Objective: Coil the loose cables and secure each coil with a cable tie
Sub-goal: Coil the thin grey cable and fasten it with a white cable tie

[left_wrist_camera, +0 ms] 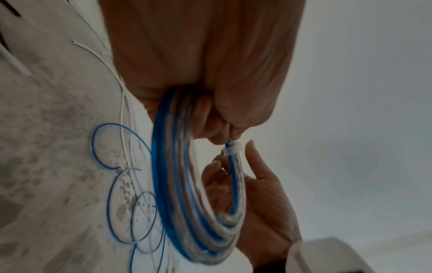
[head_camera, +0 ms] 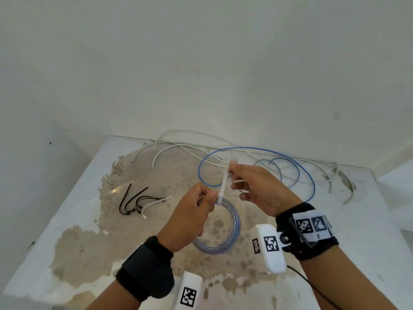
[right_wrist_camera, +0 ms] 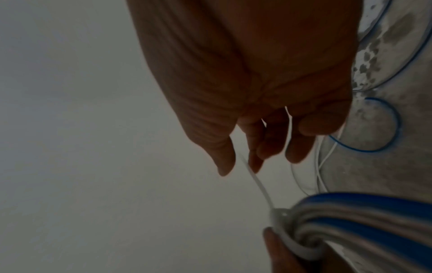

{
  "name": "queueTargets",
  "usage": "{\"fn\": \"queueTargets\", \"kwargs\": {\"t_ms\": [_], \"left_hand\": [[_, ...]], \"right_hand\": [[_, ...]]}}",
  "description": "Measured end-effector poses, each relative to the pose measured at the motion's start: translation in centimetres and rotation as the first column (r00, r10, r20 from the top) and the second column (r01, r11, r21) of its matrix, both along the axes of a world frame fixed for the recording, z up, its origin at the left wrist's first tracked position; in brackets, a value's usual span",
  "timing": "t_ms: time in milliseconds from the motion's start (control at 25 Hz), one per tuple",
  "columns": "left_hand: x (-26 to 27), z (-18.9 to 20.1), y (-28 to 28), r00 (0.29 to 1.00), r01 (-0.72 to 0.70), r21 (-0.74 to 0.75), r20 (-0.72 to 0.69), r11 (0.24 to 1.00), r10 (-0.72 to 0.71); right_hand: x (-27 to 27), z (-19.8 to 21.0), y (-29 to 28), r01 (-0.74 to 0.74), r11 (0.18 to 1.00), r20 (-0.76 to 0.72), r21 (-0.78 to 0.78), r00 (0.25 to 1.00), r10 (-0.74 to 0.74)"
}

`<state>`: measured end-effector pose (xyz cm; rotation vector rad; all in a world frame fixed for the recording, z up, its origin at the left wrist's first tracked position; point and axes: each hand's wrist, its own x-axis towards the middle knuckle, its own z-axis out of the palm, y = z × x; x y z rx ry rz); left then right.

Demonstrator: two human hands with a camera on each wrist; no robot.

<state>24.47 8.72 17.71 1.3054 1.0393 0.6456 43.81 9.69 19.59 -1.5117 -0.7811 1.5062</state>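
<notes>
A coil of blue-and-clear cable (head_camera: 232,229) (left_wrist_camera: 187,203) (right_wrist_camera: 364,214) hangs above the table, gripped at its top by my left hand (head_camera: 190,218) (left_wrist_camera: 210,83). A white cable tie (head_camera: 224,184) (left_wrist_camera: 232,149) (right_wrist_camera: 257,186) is looped around the coil beside the left thumb. Its tail runs up to my right hand (head_camera: 257,186) (right_wrist_camera: 245,101), which pinches it between thumb and forefinger. A loose blue cable (head_camera: 257,151) still trails from the coil across the table in wide loops.
Loose white cables (head_camera: 178,144) sprawl along the far table edge by the wall. Several spare black ties (head_camera: 131,200) and a white tie (head_camera: 154,203) lie at the left. The worn white table (head_camera: 78,198) drops off at left and right.
</notes>
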Motion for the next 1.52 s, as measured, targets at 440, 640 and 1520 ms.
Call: {"fn": "queueTargets", "kwargs": {"t_ms": [440, 640, 1520], "left_hand": [[-2.4, -0.3, 1.5, 0.988, 0.026, 0.044, -0.155, 0.999, -0.019], [-5.2, -0.4, 1.9, 0.996, 0.013, 0.021, -0.088, 1.000, -0.011], [-10.7, -0.7, 3.1, 0.990, 0.135, 0.147, -0.052, 0.980, -0.129]], "right_hand": [[-4.1, -1.1, -3.2, -0.229, 0.915, 0.416, 0.331, 0.906, 0.076], [-7.9, -0.1, -3.4, -0.243, 0.889, 0.596, 0.387, 0.802, -0.040], [-14.3, -0.1, -2.0, 0.154, 0.957, 0.376, 0.247, 0.895, -0.241]]}}
